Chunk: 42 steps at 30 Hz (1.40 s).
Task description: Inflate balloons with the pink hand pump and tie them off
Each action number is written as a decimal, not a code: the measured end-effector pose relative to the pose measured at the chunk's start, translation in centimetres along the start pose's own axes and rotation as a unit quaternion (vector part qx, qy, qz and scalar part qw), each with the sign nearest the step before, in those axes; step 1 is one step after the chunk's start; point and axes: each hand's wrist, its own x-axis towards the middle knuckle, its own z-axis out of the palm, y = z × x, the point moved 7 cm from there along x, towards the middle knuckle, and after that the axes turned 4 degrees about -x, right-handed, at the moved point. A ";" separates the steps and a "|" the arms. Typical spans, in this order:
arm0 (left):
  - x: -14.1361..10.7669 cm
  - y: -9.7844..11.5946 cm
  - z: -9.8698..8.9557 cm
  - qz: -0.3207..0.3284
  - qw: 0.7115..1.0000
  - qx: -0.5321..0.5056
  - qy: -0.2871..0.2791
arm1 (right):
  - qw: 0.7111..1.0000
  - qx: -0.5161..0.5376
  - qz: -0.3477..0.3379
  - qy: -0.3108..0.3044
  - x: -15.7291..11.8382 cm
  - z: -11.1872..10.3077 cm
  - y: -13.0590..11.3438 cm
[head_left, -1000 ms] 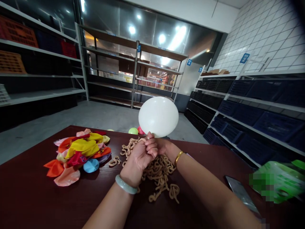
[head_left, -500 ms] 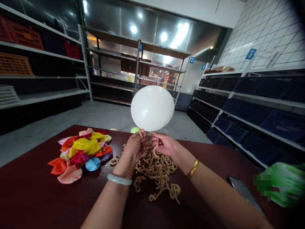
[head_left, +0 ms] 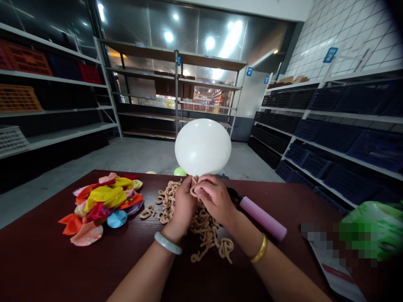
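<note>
A white inflated balloon [head_left: 203, 147] stands just above my two hands, its neck end down at the fingertips. My left hand [head_left: 185, 203] is closed at the balloon's neck, which the fingers mostly hide. Pinched between thumb and fingers, a curled tan cord [head_left: 193, 191] is in my right hand [head_left: 218, 198], right against the left fingertips. Whether the cord passes around the neck I cannot tell. Beneath and around the hands lies a heap of similar tan cords [head_left: 208, 230], partly covered by the wrists.
Flat, colourful balloons [head_left: 105, 197] are piled at left on the dark red table [head_left: 40, 260]. Right of my hands lies a pink cylinder [head_left: 263, 217] with a black end. A flat grey object [head_left: 333, 268] and a green plastic bag [head_left: 374, 230] are at far right. Shelves surround the floor.
My right hand has moved left and closed in against the left hand, bringing the tan cord to the balloon's neck. The view has shifted slightly, and the pink cylinder now shows.
</note>
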 end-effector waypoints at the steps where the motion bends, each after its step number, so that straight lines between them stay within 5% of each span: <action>1: -0.2 -0.1 0.3 0.000 1.000 0.008 -0.005 | 1.000 0.004 -0.002 0.005 -0.2 -0.3 0.3; 12: -1.3 1.1 1.5 0.093 0.978 0.183 -0.042 | 0.994 -0.006 0.074 0.080 -1.9 -2.0 2.8; 19: -1.2 1.0 1.9 0.107 0.956 0.267 -0.051 | 0.987 -0.079 0.127 0.053 -2.2 -1.3 3.5; 27: -1.3 0.0 3.0 0.026 0.986 0.150 -0.060 | 0.960 -0.243 0.105 0.090 -2.8 -1.6 3.5; 35: -1.3 -0.4 2.4 0.003 0.996 0.085 -0.028 | 0.979 -0.026 0.175 0.101 -2.8 -1.4 4.2; 42: -1.4 -0.4 2.4 0.012 0.992 0.120 -0.027 | 0.981 -0.049 0.164 0.088 -2.5 -1.7 4.3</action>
